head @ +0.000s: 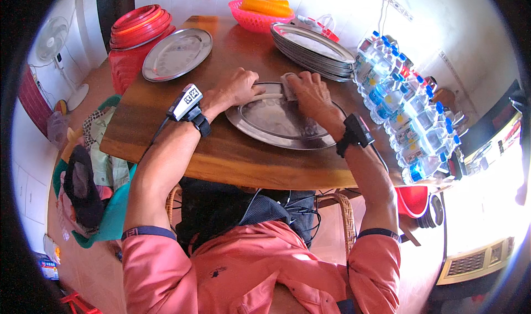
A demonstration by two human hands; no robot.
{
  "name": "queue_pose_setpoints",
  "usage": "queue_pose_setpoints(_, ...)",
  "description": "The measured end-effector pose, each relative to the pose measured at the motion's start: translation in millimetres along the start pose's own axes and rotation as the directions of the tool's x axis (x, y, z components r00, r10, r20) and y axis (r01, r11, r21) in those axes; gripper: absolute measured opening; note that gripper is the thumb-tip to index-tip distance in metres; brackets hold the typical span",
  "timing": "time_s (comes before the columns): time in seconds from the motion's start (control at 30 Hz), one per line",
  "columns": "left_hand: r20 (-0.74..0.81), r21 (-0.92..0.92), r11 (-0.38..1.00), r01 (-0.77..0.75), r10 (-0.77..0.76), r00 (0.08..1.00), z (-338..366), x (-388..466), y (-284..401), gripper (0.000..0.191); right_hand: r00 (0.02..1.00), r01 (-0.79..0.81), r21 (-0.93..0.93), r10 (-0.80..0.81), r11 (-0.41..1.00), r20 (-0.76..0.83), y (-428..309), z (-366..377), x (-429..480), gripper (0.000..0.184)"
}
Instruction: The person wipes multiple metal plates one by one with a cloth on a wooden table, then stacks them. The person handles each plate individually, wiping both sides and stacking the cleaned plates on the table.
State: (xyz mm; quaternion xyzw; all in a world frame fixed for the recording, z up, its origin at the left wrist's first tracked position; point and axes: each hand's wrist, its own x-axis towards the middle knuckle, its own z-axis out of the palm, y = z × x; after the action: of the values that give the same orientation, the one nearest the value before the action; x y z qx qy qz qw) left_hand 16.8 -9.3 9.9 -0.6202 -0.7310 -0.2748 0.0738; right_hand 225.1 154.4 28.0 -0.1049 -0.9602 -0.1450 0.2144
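An oval stainless-steel platter (274, 121) lies on the wooden table in front of me. My left hand (240, 88) grips its far left rim, fingers bent over the edge. Under the fingers of my right hand (311, 94) is a folded pale cloth (289, 86), pressed against the far part of the platter's rim. A second oval platter (178, 53) rests alone at the table's left. To the right of my hands, beyond the platter, stands a stack of similar oval platters (311, 44).
The wooden table (232, 164) has its rounded front edge near my body. Many water bottles with blue caps (406, 106) line its right side. A pink basket (257, 19) with orange items stands at the back. Red stacked stools (139, 36) are at the left, beside a teal clothes-laden chair (112, 206).
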Motion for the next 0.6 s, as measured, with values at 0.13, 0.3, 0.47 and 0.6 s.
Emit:
queue_pose_setpoints(0.13, -0.002, -0.007, 0.998, 0.063, -0.063, 0.998, 1.9, -0.8, 0.7, 0.032, 0.947, -0.159, -0.132, 0.189, 0.978, 0.259, 36.2, -19.0, -22.5, 0.044)
queue_pose_setpoints(0.3, 0.050, 0.053, 0.990, 0.128, -0.131, 0.990, -7.4, -3.7, 7.9, 0.032, 0.770, -0.271, -0.160, 0.314, 0.949, 0.556, 81.1, -51.4, -63.0, 0.034)
queue_pose_setpoints(0.47, 0.068, 0.109, 0.983, 0.147, -0.154, 0.986, -6.3, -2.8, 10.3, 0.031, 0.828, -0.547, 0.408, 0.401, 0.731, 0.392, 78.0, -62.9, -118.4, 0.043)
queue_pose_setpoints(0.6, 0.101, 0.140, 0.975, 0.174, -0.189, 0.977, -5.1, 2.1, 2.5, 0.031, 0.729, -0.525, 0.804, 0.636, 0.280, 0.255, 62.6, -77.2, -101.5, 0.052)
